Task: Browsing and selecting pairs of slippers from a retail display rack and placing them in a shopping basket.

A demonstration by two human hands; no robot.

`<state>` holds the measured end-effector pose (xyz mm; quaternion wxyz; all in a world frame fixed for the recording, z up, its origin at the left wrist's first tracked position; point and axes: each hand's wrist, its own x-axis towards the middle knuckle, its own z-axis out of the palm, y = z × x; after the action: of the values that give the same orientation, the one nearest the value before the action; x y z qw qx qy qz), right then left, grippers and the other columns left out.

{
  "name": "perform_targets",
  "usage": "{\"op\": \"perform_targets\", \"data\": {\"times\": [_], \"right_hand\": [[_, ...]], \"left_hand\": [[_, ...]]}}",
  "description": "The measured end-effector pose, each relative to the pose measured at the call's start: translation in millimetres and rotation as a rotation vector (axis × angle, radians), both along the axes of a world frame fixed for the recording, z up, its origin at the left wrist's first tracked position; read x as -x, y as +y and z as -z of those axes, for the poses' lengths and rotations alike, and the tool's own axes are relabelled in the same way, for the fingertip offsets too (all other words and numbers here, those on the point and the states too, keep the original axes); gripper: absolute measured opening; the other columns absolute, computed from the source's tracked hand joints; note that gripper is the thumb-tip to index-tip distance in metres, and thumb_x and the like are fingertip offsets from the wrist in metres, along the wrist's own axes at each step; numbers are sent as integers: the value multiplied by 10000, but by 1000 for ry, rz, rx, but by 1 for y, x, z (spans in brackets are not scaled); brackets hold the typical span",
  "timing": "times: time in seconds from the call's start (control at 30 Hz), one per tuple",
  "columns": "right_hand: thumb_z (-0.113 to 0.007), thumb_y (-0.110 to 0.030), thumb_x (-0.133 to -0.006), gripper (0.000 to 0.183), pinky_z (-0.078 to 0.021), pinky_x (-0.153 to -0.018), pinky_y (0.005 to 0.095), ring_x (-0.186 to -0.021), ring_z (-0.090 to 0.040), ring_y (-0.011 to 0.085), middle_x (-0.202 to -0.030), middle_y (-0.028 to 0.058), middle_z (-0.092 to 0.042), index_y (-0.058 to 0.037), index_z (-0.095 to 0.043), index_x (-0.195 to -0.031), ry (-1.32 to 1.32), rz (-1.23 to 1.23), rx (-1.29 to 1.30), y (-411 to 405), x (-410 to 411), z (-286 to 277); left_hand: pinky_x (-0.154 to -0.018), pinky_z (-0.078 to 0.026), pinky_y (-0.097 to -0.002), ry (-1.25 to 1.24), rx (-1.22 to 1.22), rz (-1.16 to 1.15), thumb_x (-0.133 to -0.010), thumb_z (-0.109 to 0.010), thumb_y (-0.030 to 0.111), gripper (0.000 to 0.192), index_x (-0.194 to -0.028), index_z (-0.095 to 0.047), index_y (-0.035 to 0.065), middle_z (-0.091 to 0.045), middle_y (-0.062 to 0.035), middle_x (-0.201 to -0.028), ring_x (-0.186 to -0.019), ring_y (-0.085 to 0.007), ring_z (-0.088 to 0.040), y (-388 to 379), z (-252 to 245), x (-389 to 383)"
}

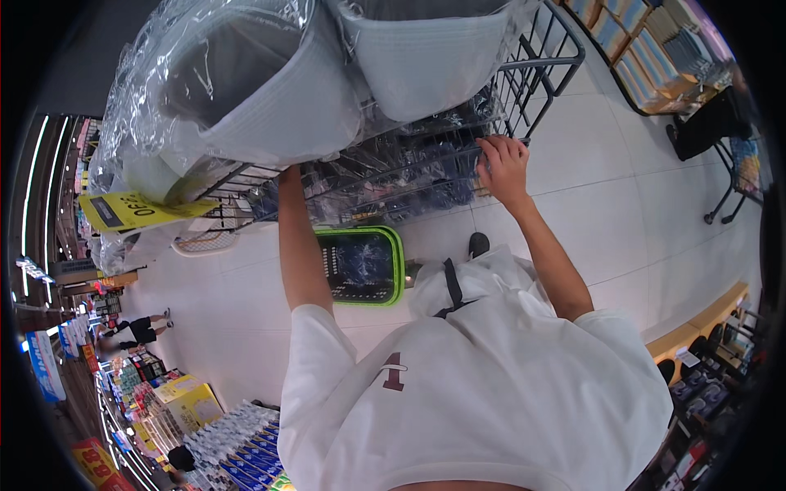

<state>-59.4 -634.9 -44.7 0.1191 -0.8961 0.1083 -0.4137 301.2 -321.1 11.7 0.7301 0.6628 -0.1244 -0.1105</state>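
My right hand (505,167) bends its fingers over the near top wire of a dark wire display rack (393,170), its thumb on the lower side. My left forearm reaches up to the same rack, and only the wrist end of my left hand (290,175) shows. A nested stack of pale plastic bins (288,101) in clear film hides its fingers. To the right stands a second film-wrapped stack of pale bins (424,64). Inside the rack, dark items in clear plastic packets (424,187) lie behind the wires.
A black shopping basket with a green rim (400,270) sits on the tiled floor beside my feet, with a dark plastic-wrapped packet in it. A yellow price sign (141,210) juts from the rack's left. People stand further off. Shelves of goods (706,362) line the right.
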Motion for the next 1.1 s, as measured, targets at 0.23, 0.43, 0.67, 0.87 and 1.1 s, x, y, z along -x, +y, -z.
{"op": "perform_targets", "data": {"times": [0.23,0.43,0.67,0.87,1.1], "right_hand": [[-663,-125,-721,489,-322,-983,435,-1124,-532,240,-1151,47,-601,-110,-595,-1205,4,-15,27,-1,-1,1],[-605,-165,-817,404,-354,-952,424,-1114,-542,285,-1162,103,-595,-68,-599,-1209,124,-96,-59,-2,13,-23],[-661,-355,-854,524,-496,-851,494,-952,-621,447,-1078,235,-626,6,-536,-1213,329,-46,-264,-50,-71,-41],[-645,-514,-837,773,-474,-944,512,-1095,-581,492,-1136,301,-628,123,-483,-1242,843,165,-267,-81,-139,-2],[-580,-651,-828,654,-491,-745,426,-856,-661,325,-841,201,-661,-22,-683,-973,865,169,-344,-125,-162,43]], "left_hand": [[-1097,-297,-527,-93,-190,-18,-901,-589,340,539,-1386,-482,129,-473,-133,-1431,-1316,-342,-414,-3,0,-10],[-1103,-276,-538,-200,-379,-46,-890,-599,340,555,-1385,-481,118,-466,-151,-1432,-1318,-361,-404,-12,28,4],[-1110,-250,-550,-389,-659,-128,-878,-610,341,574,-1384,-481,105,-459,-172,-1434,-1320,-383,-391,-15,34,-17],[-1010,-305,-563,-1085,-832,-534,-847,-622,291,495,-1291,-539,90,-517,-186,-1306,-1217,-411,-448,-19,21,40],[-817,-423,-485,-1037,-736,-490,-882,-610,259,226,-1031,-647,93,-616,-140,-965,-938,-379,-559,48,21,101]]}}
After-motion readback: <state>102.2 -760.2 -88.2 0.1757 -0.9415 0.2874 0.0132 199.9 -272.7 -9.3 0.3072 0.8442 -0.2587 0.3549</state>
